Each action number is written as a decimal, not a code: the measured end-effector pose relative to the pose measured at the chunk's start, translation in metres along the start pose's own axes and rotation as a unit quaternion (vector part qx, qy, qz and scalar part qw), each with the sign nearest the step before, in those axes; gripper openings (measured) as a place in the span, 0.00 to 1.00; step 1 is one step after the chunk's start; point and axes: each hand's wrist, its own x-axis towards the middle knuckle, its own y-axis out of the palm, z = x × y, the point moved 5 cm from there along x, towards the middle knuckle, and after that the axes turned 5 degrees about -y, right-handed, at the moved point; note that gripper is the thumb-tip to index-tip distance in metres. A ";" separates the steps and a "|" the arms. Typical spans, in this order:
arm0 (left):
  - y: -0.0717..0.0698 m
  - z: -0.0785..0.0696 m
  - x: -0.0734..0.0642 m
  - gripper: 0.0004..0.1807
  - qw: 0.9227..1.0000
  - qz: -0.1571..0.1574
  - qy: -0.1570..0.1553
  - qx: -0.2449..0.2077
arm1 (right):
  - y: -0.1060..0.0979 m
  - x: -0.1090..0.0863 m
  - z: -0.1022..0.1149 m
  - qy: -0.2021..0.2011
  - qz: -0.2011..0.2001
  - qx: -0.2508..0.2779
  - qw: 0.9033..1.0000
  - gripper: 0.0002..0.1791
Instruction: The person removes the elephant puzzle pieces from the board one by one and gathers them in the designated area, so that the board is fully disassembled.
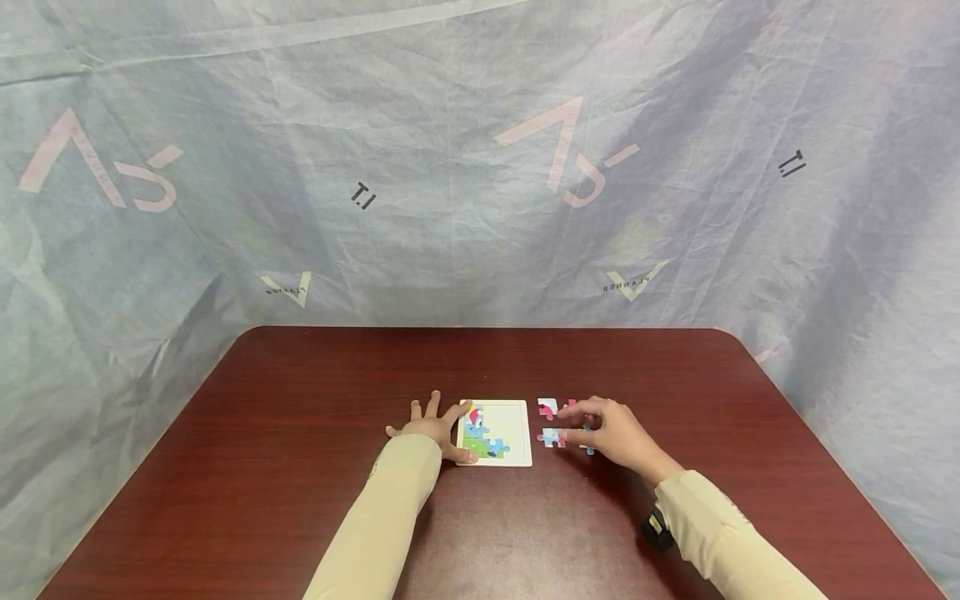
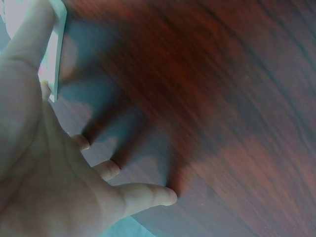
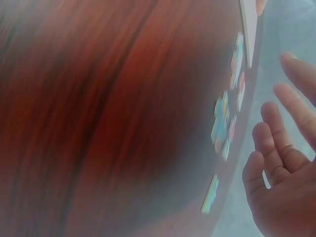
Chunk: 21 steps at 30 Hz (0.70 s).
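A white puzzle tray (image 1: 517, 417) lies on the table, its left column and lower middle filled with joined pieces (image 1: 476, 448) showing a blue figure on green. My left hand (image 1: 429, 430) spreads its fingers at the left of the tray, thumb and forefinger resting on its left edge. In the left wrist view the other fingers (image 2: 148, 195) reach out over bare wood. Right of the tray lie several loose jigsaw pieces, including a pink-and-white one (image 1: 547, 407) and a pale blue one (image 1: 551, 437). Over them hovers my right hand (image 1: 617, 432), thumb and forefinger apart, partly hiding some pieces.
The dark red wooden table (image 1: 300, 392) has rounded far corners. Behind and beside it hangs a grey cloth (image 1: 450, 167) with printed letters. A black device (image 1: 657, 530) sits under the right wrist.
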 end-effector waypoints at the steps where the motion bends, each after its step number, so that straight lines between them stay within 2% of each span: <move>1: 0.000 0.000 -0.001 0.46 1.000 0.000 0.000 0.001 | 0.002 0.001 0.001 0.000 0.000 0.008 1.000 0.15; 6: 0.003 0.002 0.005 0.48 1.000 0.002 -0.002 -0.002 | 0.013 0.004 0.010 -0.006 0.000 0.047 0.999 0.16; 8: 0.010 0.008 0.016 0.50 1.000 0.004 -0.001 0.000 | 0.017 0.005 0.012 -0.002 0.000 0.050 0.999 0.16; 10: 0.012 0.010 0.019 0.50 1.000 0.003 -0.001 0.001 | 0.021 0.006 0.013 0.007 0.001 0.052 0.999 0.16; 13: 0.012 0.010 0.019 0.50 1.000 0.003 0.000 -0.001 | 0.026 0.007 0.016 0.015 0.001 0.049 0.999 0.16; 15: 0.006 0.006 0.012 0.50 1.000 0.004 -0.004 -0.007 | 0.029 0.008 0.018 0.014 -0.003 0.042 0.999 0.15; 21: 0.021 0.016 0.035 0.52 1.000 0.007 -0.008 0.006 | 0.042 0.014 0.027 0.013 -0.006 0.038 0.999 0.13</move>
